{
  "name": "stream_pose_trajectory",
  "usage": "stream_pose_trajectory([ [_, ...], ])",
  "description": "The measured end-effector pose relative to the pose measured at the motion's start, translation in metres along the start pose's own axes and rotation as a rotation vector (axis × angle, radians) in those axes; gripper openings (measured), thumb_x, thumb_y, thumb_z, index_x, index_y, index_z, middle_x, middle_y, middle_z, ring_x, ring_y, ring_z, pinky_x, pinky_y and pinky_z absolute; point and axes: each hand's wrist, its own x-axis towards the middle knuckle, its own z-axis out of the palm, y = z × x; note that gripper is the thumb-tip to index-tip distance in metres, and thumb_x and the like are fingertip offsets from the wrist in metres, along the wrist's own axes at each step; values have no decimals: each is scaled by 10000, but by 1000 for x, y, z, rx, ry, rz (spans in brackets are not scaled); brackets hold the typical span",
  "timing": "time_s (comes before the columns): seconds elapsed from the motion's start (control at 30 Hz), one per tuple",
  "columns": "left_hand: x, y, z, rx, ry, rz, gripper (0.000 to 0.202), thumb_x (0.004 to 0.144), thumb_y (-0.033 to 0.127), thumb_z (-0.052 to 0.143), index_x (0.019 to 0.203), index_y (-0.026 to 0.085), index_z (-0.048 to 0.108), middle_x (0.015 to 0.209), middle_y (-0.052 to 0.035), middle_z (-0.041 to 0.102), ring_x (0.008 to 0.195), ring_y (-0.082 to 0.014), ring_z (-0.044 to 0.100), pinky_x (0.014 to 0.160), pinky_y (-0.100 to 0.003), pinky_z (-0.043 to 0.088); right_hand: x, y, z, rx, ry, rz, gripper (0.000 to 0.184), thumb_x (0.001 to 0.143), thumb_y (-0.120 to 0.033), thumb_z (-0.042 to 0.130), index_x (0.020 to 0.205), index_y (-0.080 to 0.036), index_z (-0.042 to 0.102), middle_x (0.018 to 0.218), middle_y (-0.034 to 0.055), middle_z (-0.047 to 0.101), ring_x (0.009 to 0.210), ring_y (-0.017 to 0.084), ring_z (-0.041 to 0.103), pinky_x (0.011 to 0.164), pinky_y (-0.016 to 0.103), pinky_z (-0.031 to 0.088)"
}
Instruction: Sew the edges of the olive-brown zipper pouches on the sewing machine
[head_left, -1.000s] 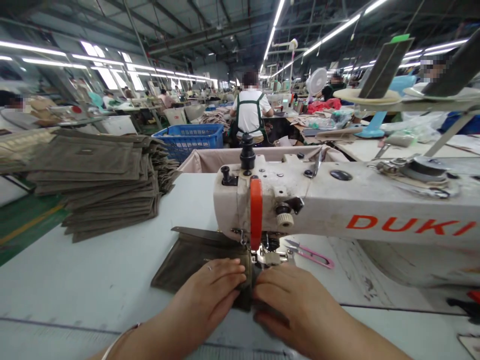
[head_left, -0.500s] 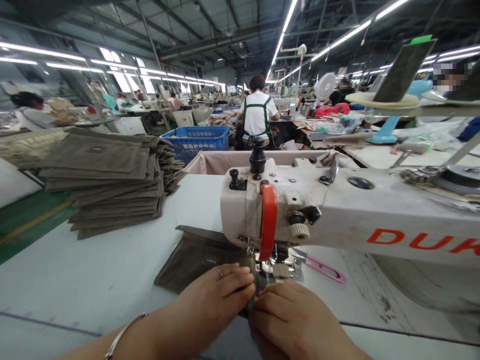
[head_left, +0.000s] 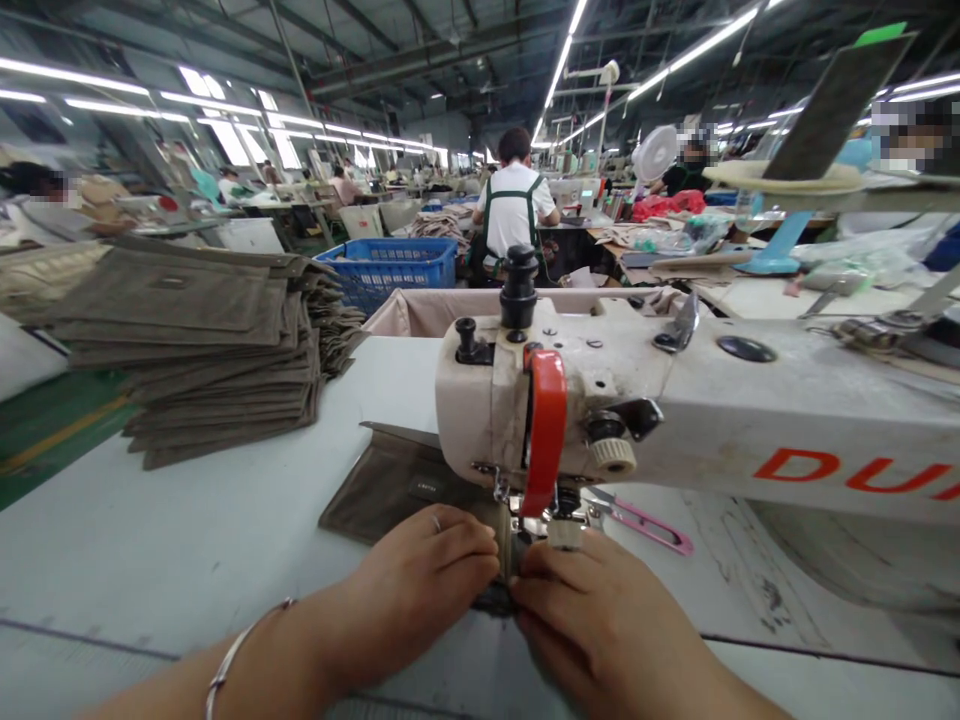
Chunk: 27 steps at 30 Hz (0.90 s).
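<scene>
A dark olive fabric panel (head_left: 405,480) with a small label lies partly under the head of a white sewing machine (head_left: 480,400). My left hand (head_left: 427,565), with a ring and a bracelet at the wrist, presses the panel near the presser foot, its fingers bent and together. Just to the right, my right hand (head_left: 592,600) has its fingers closed on the panel's edge, close to the needle area. The fingertips of both hands nearly meet. An orange guard (head_left: 544,430) hides the needle from view.
A tall stack of olive fabric pieces (head_left: 217,340) stands at the left of the table. Pink thread snips (head_left: 649,525) lie right of the needle area. Behind the machine are a pink cloth-lined bin (head_left: 412,312) and a blue crate (head_left: 390,270). A person (head_left: 515,205) sits beyond.
The panel and both hands have moved slightly farther forward toward the machine. My right hand has shifted closer to the presser foot. The camera view has tilted a little.
</scene>
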Motion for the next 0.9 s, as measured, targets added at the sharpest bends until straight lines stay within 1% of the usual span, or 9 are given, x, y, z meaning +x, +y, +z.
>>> stream_pose_trajectory([
  [0.1, -1, -1, 1, -21, 2, 8, 186, 968, 53, 456, 1052, 153, 589, 1082, -47, 650, 1008, -172, 583, 938, -323, 481, 2, -1, -1, 8, -13, 17, 160, 878, -157, 584, 944, -242, 703, 883, 16, 671, 858, 213, 581, 747, 358, 485],
  [0.23, -1, -2, 2, -58, -2, 26, 200, 980, 63, 453, 1108, 148, 581, 1093, -52, 665, 1009, -174, 594, 940, -337, 478, 2, -1, 0, 25, -34, 28, 161, 901, -157, 556, 933, -237, 692, 883, 13, 661, 870, 211, 571, 768, 365, 480],
  [0.3, 0, -1, 1, -54, 11, 48, 204, 981, 61, 448, 1112, 144, 582, 1079, -55, 678, 1008, -167, 605, 953, -332, 476, 0, 0, 0, 26, -42, 38, 180, 915, -150, 526, 964, -225, 683, 934, 24, 668, 904, 216, 573, 809, 379, 481],
  [0.4, -1, -1, 1, -47, 38, 79, 208, 976, 59, 450, 1116, 127, 588, 1081, -62, 693, 1022, -161, 620, 971, -326, 479, -1, 1, 0, 25, -54, 9, 238, 909, -124, 500, 1063, -211, 660, 1051, 40, 679, 967, 223, 581, 871, 399, 480],
  [0.5, -2, -3, 1, -60, 54, 97, 211, 980, 73, 449, 1128, 121, 593, 1102, -66, 701, 1043, -156, 628, 975, -307, 488, -1, 0, 2, 24, -52, -27, 303, 883, -107, 502, 1118, -231, 648, 1084, 25, 691, 973, 223, 598, 887, 404, 488],
  [0.6, -1, -7, 1, -60, 66, 82, 215, 1001, 100, 425, 1106, 146, 607, 1090, -51, 716, 1016, -141, 651, 957, -279, 503, 1, 0, 5, -5, -16, -21, 362, 867, -91, 498, 1174, -227, 633, 1095, 36, 693, 977, 236, 603, 867, 406, 506],
  [0.7, 3, -13, 0, -66, 74, 44, 231, 1013, 129, 412, 1092, 164, 626, 1085, -43, 725, 1003, -146, 666, 934, -271, 514, 3, 0, 8, -65, 18, -6, 338, 859, -90, 488, 1141, -185, 648, 1083, 75, 687, 961, 261, 601, 838, 423, 520],
  [0.8, 10, -20, -1, -79, 77, 11, 207, 1008, 154, 448, 1054, 165, 649, 1073, -45, 725, 978, -150, 671, 927, -263, 512, 4, 1, 10, -93, 8, 41, 328, 861, -108, 492, 1146, -173, 639, 1080, 94, 673, 956, 278, 596, 819, 441, 524],
  [0.9, 17, -28, -1, -94, 33, -19, 165, 989, 164, 503, 1022, 183, 664, 1041, -20, 723, 984, -147, 662, 948, -250, 496, 4, 3, 13, -102, 5, 65, 322, 890, -127, 477, 1176, -171, 619, 1064, 100, 666, 930, 279, 595, 788, 447, 525],
])
